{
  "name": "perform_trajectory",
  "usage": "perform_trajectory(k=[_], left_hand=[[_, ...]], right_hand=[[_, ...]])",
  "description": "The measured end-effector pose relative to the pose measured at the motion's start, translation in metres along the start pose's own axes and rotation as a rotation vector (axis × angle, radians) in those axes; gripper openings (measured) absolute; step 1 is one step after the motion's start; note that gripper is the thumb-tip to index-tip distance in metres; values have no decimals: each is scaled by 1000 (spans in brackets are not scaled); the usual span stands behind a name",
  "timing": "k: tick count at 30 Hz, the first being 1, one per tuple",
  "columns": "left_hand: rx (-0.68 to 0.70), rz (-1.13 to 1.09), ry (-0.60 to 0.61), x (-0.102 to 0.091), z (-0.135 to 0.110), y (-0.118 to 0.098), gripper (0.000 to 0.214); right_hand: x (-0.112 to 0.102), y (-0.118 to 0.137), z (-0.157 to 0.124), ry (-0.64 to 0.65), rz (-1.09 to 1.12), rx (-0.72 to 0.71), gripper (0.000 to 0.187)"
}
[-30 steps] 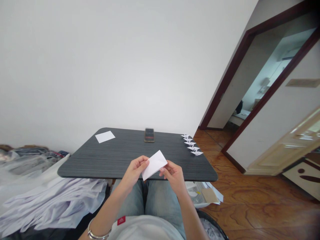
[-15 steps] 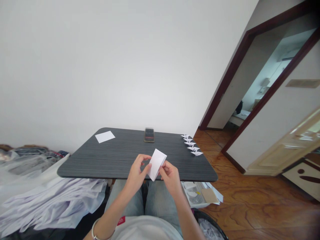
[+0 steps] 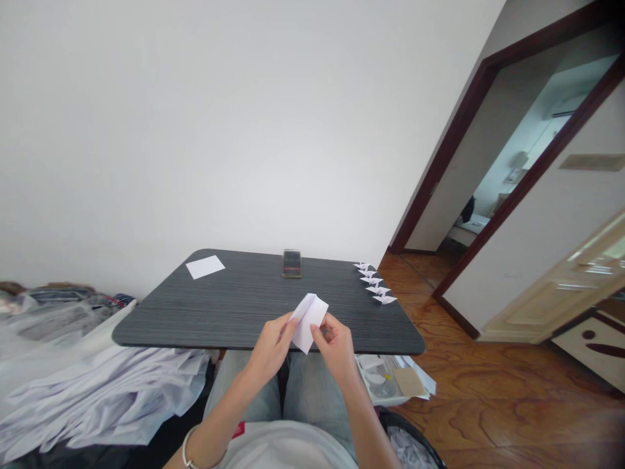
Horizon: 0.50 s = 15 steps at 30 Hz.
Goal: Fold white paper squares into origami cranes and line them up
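A folded piece of white paper (image 3: 309,320) is held up over the front edge of the dark table (image 3: 219,319), with a crease running down it and its flaps parted. My left hand (image 3: 272,340) pinches its left side between thumb and fingers. On the right side my right hand (image 3: 334,337) grips it, thumb in front and the other fingers curled behind. Several white folded paper cranes (image 3: 375,281) stand in a row along the table's right edge. Flat at the far left lies a white sheet of paper (image 3: 205,267).
A small dark device on a stand (image 3: 291,264) is at the table's back, close to the wall. Piled white cloth (image 3: 107,397) lies at the left. Below the right side are a tray of papers (image 3: 390,381) and a black-rimmed bin (image 3: 410,446).
The paper has turned and its folded layers have opened apart, showing a crease. My left fingers have closed in on its left edge; my right hand has shifted slightly.
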<state>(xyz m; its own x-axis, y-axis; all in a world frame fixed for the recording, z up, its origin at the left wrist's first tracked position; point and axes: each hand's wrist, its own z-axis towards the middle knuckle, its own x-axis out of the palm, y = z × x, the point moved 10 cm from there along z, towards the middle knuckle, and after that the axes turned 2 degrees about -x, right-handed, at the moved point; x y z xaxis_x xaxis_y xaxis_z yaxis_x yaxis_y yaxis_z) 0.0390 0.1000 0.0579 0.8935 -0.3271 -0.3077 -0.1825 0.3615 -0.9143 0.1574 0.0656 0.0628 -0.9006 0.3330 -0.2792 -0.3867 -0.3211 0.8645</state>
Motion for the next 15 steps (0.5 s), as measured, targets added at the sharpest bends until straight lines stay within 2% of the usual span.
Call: perform_trajectory(k=[3,6,11,15], left_hand=[[-47,-43,-68,-10,0,12,40],[-118,-178,-120,-21,1,27,43],[-243,-408,-75,-19,1,37,45],[-235,-441,-27,-17,1,31,39]], right_hand=[[-2,-3,1,-13,17,9,18],[0,-13,1,-11,77,62,21],[5,-21,2,31,163,106,27],[5,-15,3,48,266,97,21]])
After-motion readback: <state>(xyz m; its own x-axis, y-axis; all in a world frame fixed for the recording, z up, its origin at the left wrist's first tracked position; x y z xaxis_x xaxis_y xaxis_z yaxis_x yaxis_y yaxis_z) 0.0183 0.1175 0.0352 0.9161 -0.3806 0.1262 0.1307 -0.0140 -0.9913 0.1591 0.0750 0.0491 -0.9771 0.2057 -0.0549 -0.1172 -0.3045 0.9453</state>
